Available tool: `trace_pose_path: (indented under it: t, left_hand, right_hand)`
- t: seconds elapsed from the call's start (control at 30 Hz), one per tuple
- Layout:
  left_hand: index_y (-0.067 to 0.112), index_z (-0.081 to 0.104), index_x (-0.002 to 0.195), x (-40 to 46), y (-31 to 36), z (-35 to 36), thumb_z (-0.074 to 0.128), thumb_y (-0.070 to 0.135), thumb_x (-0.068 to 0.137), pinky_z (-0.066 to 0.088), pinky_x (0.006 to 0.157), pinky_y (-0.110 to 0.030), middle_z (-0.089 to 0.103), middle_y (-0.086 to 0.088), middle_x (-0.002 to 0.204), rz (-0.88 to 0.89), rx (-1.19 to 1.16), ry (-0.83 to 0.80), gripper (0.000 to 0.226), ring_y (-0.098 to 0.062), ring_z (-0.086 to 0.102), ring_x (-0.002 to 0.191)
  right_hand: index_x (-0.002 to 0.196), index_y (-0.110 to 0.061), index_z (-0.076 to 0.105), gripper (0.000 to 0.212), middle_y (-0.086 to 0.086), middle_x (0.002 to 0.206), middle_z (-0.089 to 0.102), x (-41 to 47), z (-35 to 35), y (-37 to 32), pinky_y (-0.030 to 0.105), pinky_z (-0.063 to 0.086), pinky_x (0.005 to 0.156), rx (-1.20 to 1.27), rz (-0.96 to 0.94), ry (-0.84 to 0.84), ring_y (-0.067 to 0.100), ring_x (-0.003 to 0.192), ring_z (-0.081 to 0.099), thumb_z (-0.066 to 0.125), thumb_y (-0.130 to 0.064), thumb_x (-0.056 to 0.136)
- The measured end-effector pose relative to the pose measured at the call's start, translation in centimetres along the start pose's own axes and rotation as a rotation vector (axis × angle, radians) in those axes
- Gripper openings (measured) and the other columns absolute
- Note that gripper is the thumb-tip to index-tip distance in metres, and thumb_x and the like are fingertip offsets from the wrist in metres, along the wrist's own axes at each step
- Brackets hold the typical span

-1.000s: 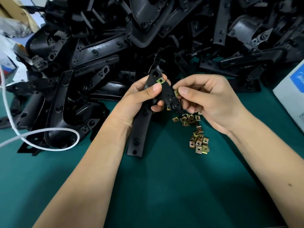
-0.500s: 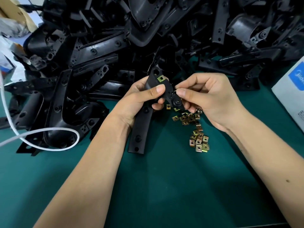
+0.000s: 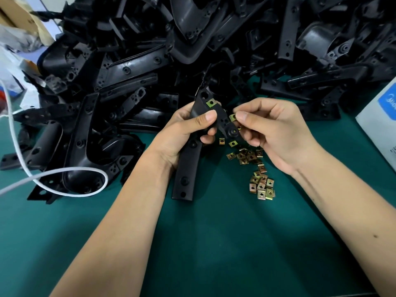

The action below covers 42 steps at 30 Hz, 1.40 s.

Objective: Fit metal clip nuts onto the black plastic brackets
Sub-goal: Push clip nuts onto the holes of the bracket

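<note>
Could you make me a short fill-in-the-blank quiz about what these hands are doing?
1. The left hand grips a long black plastic ____.
2. The right hand pinches a small brass-coloured metal clip ____.
3. Loose clip nuts lie on the ____ mat.
4. A ____ cable loops over the pile of black plastic parts.

Missing words: bracket; nut; green; white

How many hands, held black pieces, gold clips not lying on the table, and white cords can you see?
Hands: 2, left hand and right hand
Held bracket: 1
Gold clips: 2, fitted clip and pinched clip
White cord: 1
Total: 6
</note>
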<state>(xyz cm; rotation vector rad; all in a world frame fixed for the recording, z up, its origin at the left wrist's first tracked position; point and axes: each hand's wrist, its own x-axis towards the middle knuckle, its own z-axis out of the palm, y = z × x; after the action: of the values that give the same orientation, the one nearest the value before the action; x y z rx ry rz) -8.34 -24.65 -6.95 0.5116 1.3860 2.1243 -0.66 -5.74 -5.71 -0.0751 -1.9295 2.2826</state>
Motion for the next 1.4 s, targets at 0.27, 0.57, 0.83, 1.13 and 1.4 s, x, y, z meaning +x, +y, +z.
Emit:
trace_pose_path:
  t: [0.27,0.57,0.83,1.13,1.4]
  left_hand:
    - [0.006,0.061,0.098,0.0,0.1,0.0,0.063,0.01,0.091,0.041,0.051,-0.018,0.061,-0.004,0.078,-0.014,0.055,-0.013,0.008,-0.011,0.053,0.064]
    - [0.009,0.064,0.094,-0.2,0.2,0.1,0.063,0.013,0.094,0.04,0.052,-0.019,0.062,-0.004,0.08,0.007,0.135,-0.018,0.005,-0.01,0.054,0.065]
    - [0.007,0.064,0.095,-0.1,0.6,0.1,0.062,0.017,0.096,0.041,0.055,-0.02,0.062,-0.002,0.075,0.007,0.224,-0.074,0.01,-0.012,0.052,0.066]
    - [0.002,0.061,0.095,0.1,0.5,0.0,0.067,0.011,0.093,0.042,0.053,-0.024,0.063,-0.005,0.078,0.043,0.244,-0.02,0.011,-0.016,0.052,0.065]
    - [0.01,0.067,0.1,0.5,-0.3,0.5,0.074,0.012,0.093,0.047,0.058,-0.027,0.064,-0.008,0.086,0.115,0.147,0.258,0.011,-0.017,0.058,0.069]
  right_hand:
    - [0.087,-0.007,0.076,0.01,0.006,0.07,0.069,0.1,-0.4,0.0,0.02,0.038,0.045,-0.01,0.014,-0.037,0.014,0.053,0.056,0.072,0.001,0.091]
    - [0.087,-0.005,0.075,0.008,0.005,0.064,0.065,0.3,-0.8,0.0,0.02,0.035,0.044,-0.025,-0.018,-0.083,0.011,0.05,0.05,0.072,0.003,0.088]
    - [0.084,-0.006,0.075,0.007,0.007,0.064,0.065,0.3,-1.1,-0.3,0.019,0.036,0.044,-0.054,-0.017,-0.137,0.011,0.049,0.051,0.078,-0.009,0.078]
    - [0.085,-0.009,0.076,0.01,0.007,0.065,0.065,0.1,-0.5,-0.3,0.019,0.039,0.043,-0.14,0.047,-0.073,0.012,0.049,0.056,0.074,0.001,0.09]
    - [0.099,-0.03,0.077,0.027,-0.005,0.083,0.075,-0.3,1.2,0.6,0.02,0.055,0.073,-0.611,-0.198,0.115,0.011,0.078,0.07,0.087,-0.044,0.079]
